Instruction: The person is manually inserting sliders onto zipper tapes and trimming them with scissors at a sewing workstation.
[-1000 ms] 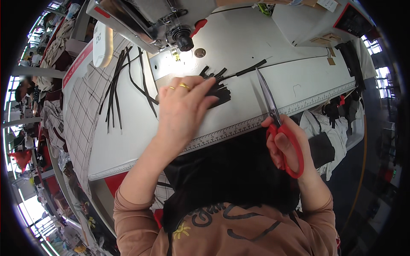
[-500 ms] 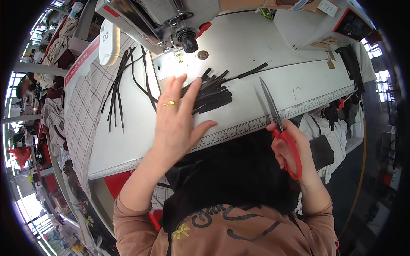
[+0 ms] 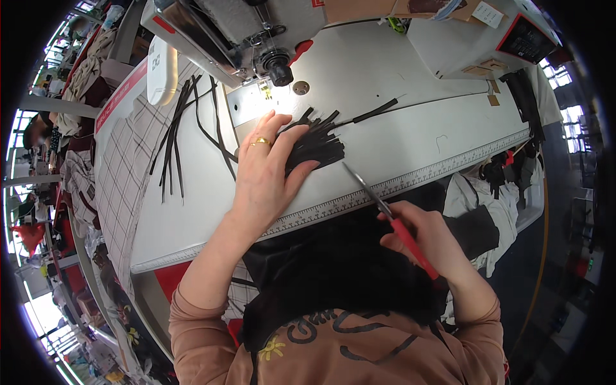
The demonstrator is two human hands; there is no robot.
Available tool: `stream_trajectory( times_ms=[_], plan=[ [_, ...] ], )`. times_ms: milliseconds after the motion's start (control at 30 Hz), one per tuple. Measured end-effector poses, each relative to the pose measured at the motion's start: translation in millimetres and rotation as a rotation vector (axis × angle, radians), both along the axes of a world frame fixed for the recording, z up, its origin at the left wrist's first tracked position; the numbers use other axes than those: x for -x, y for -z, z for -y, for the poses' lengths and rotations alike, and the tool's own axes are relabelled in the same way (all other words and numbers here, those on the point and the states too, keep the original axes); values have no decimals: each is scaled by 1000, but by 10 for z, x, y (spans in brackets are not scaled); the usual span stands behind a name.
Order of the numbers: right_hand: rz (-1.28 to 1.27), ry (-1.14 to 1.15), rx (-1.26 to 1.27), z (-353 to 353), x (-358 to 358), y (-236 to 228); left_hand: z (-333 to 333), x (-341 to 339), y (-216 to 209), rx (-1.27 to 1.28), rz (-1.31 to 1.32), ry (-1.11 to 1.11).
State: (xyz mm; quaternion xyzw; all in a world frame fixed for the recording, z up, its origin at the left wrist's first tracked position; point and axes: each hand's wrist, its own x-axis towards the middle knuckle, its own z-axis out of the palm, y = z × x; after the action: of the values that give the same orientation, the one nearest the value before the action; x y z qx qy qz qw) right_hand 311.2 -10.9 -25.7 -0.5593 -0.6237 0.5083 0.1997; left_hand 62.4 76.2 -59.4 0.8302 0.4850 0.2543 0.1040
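A: Item one, your left hand?
B: Your left hand [image 3: 260,174], gold ring [image 3: 261,141] on a finger: laid over the bundle of black strips [image 3: 321,149], thumb along the near side. Whether that grip closes on them, cannot tell.
A: Item two, your right hand?
B: Your right hand [image 3: 423,239]: grip closed round the red handles of the scissors [image 3: 412,247]. Blade tip near the bundle's right end.
A: Where does the bundle lie?
B: On your white counter [image 3: 404,144], between the sewing machine [image 3: 221,42] and the ruler strip [image 3: 333,209] at the near edge.
A: Surroundings and obstructions?
B: One short black strip [image 3: 375,111], beyond the bundle and to its right. Thin loose strips [image 3: 172,131], left of your left hand. Checked cloth [image 3: 131,144], far left. White clothes [image 3: 463,199], beside your right hand, off the counter. Your left hand hides the bundle's left end; the machine's head overhangs the far side.
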Motion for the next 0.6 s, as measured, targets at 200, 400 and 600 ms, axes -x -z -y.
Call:
stream_trajectory(
  times_ms=[200,400,600],
  plan=[
    [-12,29,235,-156,95,-40,-38,-1,2,-13,-46,-4],
    [-1,34,419,-233,95,-115,-150,37,12,-53,-25,-5],
    [-30,33,336,-281,127,-108,-199,1,25,-67,-13,-2]
  ],
)
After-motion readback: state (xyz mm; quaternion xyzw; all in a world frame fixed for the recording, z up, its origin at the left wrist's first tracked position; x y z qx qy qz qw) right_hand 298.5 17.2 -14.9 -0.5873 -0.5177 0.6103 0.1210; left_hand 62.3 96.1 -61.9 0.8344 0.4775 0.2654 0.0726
